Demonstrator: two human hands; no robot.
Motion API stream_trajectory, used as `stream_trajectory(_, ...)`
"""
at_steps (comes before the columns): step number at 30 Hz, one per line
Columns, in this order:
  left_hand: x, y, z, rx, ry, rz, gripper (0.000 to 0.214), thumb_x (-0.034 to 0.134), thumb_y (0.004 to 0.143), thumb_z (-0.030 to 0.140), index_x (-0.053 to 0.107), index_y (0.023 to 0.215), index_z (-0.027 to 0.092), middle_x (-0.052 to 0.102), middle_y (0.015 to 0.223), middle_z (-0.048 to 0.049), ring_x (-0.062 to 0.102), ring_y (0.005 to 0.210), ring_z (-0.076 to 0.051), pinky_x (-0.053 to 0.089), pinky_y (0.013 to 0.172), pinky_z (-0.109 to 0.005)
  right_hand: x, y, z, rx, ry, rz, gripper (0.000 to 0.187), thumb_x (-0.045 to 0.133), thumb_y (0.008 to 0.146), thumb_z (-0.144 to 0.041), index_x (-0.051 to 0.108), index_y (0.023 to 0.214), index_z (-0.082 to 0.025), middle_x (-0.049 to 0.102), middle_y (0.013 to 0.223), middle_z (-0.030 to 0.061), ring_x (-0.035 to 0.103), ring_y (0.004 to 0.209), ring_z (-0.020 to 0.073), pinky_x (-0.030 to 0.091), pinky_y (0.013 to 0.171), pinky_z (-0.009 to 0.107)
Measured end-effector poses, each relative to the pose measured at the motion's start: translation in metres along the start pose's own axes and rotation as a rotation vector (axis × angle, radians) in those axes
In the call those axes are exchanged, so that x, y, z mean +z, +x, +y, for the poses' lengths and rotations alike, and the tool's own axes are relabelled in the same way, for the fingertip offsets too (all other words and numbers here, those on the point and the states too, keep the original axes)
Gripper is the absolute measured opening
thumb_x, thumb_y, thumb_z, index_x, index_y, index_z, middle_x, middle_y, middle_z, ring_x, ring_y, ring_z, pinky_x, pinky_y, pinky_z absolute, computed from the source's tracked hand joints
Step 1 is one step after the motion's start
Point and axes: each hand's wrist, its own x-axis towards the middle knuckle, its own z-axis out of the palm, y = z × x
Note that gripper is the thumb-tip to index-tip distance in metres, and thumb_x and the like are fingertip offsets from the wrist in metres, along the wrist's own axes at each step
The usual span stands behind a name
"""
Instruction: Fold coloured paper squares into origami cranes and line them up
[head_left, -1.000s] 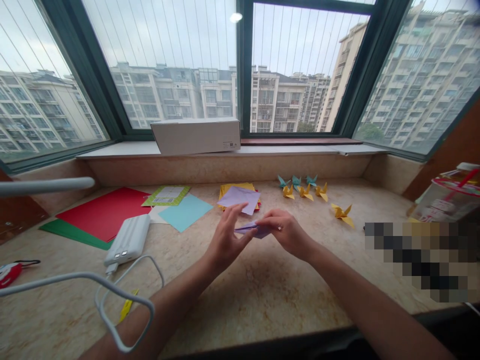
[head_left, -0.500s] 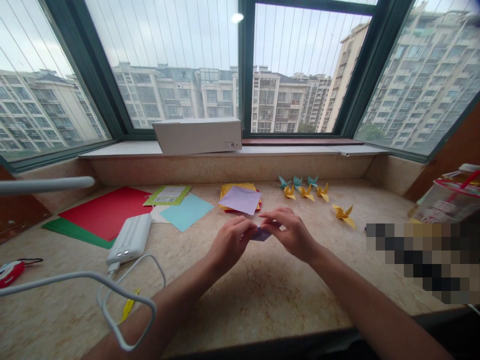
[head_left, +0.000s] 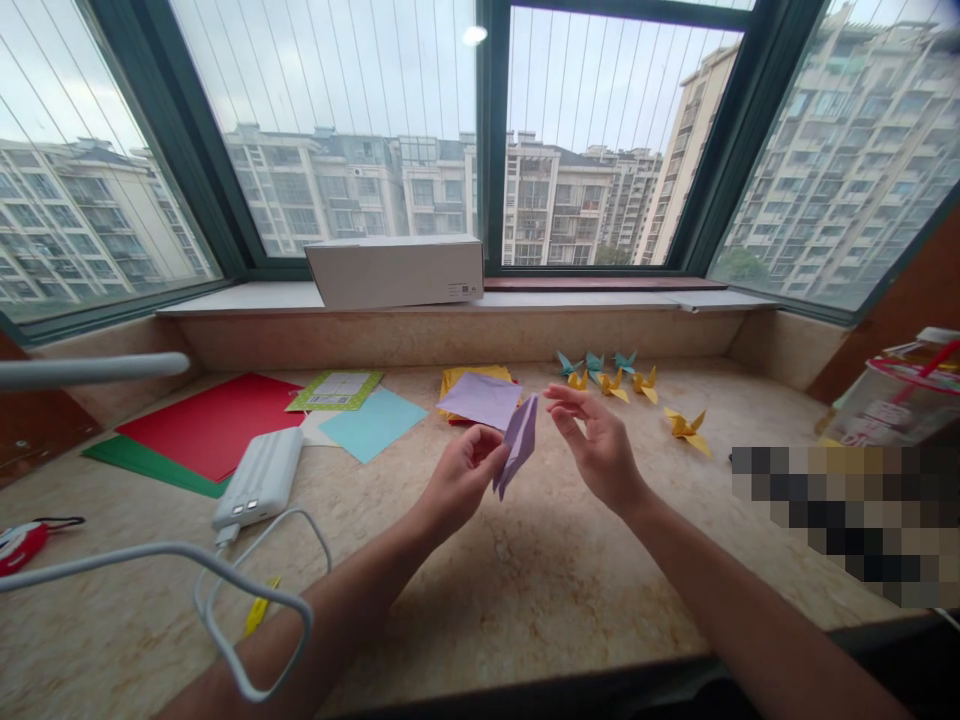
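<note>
Between thumb and fingers my left hand (head_left: 466, 472) pinches a folded piece of purple origami paper (head_left: 519, 447), held tilted above the stone counter. The folded layers stand slightly apart at its lower end. My right hand (head_left: 596, 440) is just right of the paper, fingers apart, touching nothing. Behind the hands lies a stack of square paper with a purple sheet (head_left: 480, 398) on top and yellow and red sheets under it. Folded yellow paper cranes (head_left: 613, 386) and teal paper cranes (head_left: 595, 365) stand in rows at the back right, with a larger yellow crane (head_left: 688, 430) nearer.
On the left are red paper (head_left: 217, 420), green paper (head_left: 150, 465), a light blue sheet (head_left: 375, 420), a green-edged packet (head_left: 337, 390) and a white power bank (head_left: 261, 475) with a looping cable (head_left: 300, 605). A plastic cup (head_left: 900, 400) stands far right; a white box (head_left: 397, 275) rests on the sill.
My right hand has let go of the purple paper and moved right, its fingers opening. The paper has turned from lying low between both hands to standing tilted in my left hand.
</note>
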Motion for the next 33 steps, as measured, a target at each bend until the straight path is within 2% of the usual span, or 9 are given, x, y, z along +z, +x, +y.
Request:
stream_trajectory(2, 0.003, 0.0, -0.002, -0.043, -0.198, 0.009, 0.03, 0.071, 0.082, 0.037, 0.054, 0.097, 0.017, 0.064, 0.078, -0.0011, 0.059, 0.067, -0.012, 0.047, 0.062, -0.023, 0.001, 0.0, 0.001, 0.073, 0.077, -0.043, 0.037, 0.063, 0.089, -0.041, 0.063, 0.12, -0.021, 0.071, 0.108, 0.0101, 0.067, 0.093, 0.0218, 0.052, 0.085, 0.039)
stream_trajectory(4, 0.006, -0.002, -0.003, -0.063, -0.341, 0.008, 0.037, 0.074, 0.08, 0.035, 0.049, 0.102, 0.02, 0.064, 0.08, 0.0005, 0.06, 0.067, -0.012, 0.049, 0.063, -0.024, 0.004, -0.002, 0.001, 0.155, 0.126, -0.166, 0.039, 0.064, 0.088, -0.043, 0.064, 0.118, -0.019, 0.073, 0.098, 0.0096, 0.068, 0.086, 0.0219, 0.054, 0.08, 0.039)
stream_trajectory(6, 0.01, -0.003, -0.003, -0.043, -0.409, 0.006, 0.038, 0.076, 0.078, 0.032, 0.046, 0.098, 0.022, 0.064, 0.085, 0.001, 0.061, 0.068, -0.012, 0.05, 0.064, -0.025, 0.009, -0.007, 0.0, 0.198, 0.141, -0.255, 0.039, 0.066, 0.086, -0.043, 0.065, 0.115, -0.018, 0.073, 0.092, 0.0085, 0.068, 0.083, 0.022, 0.054, 0.078, 0.038)
stream_trajectory(8, 0.013, -0.004, -0.004, -0.015, -0.404, -0.012, 0.034, 0.077, 0.078, 0.03, 0.047, 0.092, 0.021, 0.062, 0.087, 0.0006, 0.061, 0.071, -0.012, 0.051, 0.066, -0.026, 0.013, -0.011, -0.002, 0.197, 0.137, -0.278, 0.036, 0.067, 0.085, -0.042, 0.067, 0.112, -0.018, 0.073, 0.09, 0.0074, 0.068, 0.082, 0.0219, 0.054, 0.077, 0.037)
stream_trajectory(11, 0.014, -0.005, -0.004, -0.004, -0.345, -0.049, 0.027, 0.075, 0.08, 0.029, 0.051, 0.086, 0.018, 0.062, 0.083, -0.0009, 0.061, 0.076, -0.014, 0.051, 0.071, -0.028, 0.017, -0.015, -0.005, 0.185, 0.122, -0.262, 0.03, 0.068, 0.085, -0.041, 0.071, 0.105, -0.019, 0.073, 0.089, 0.0064, 0.067, 0.081, 0.0212, 0.053, 0.075, 0.036)
stream_trajectory(16, 0.012, -0.006, -0.006, -0.001, -0.285, -0.067, 0.025, 0.066, 0.087, 0.039, 0.058, 0.087, 0.015, 0.064, 0.086, -0.0041, 0.062, 0.082, -0.017, 0.051, 0.08, -0.034, 0.017, -0.016, -0.006, 0.231, 0.123, -0.127, 0.031, 0.074, 0.079, -0.04, 0.071, 0.098, -0.016, 0.072, 0.085, 0.0073, 0.064, 0.073, 0.0196, 0.053, 0.068, 0.033)
stream_trajectory(23, 0.013, -0.007, -0.004, -0.009, -0.196, 0.018, 0.031, 0.071, 0.082, 0.04, 0.055, 0.08, 0.015, 0.061, 0.072, 0.0001, 0.058, 0.067, -0.012, 0.049, 0.066, -0.026, 0.025, -0.023, -0.009, 0.226, 0.14, -0.056, 0.024, 0.075, 0.078, -0.04, 0.065, 0.081, -0.018, 0.068, 0.074, 0.0037, 0.063, 0.068, 0.0171, 0.052, 0.064, 0.029)
stream_trajectory(29, 0.013, -0.007, 0.001, 0.047, -0.15, 0.08, 0.028, 0.07, 0.082, 0.039, 0.057, 0.081, 0.015, 0.063, 0.077, -0.0011, 0.063, 0.073, -0.014, 0.051, 0.07, -0.027, 0.024, -0.024, -0.014, 0.177, 0.202, -0.14, 0.024, 0.061, 0.09, -0.043, 0.065, 0.09, -0.02, 0.07, 0.084, 0.0049, 0.066, 0.075, 0.0176, 0.054, 0.07, 0.031)
stream_trajectory(33, 0.014, -0.007, 0.001, 0.092, -0.148, 0.098, 0.025, 0.071, 0.081, 0.036, 0.058, 0.088, 0.016, 0.065, 0.082, -0.0011, 0.063, 0.075, -0.014, 0.05, 0.069, -0.025, 0.025, -0.022, -0.012, 0.19, 0.213, -0.172, 0.024, 0.066, 0.086, -0.04, 0.064, 0.101, -0.021, 0.071, 0.095, 0.0064, 0.068, 0.084, 0.0194, 0.056, 0.075, 0.033)
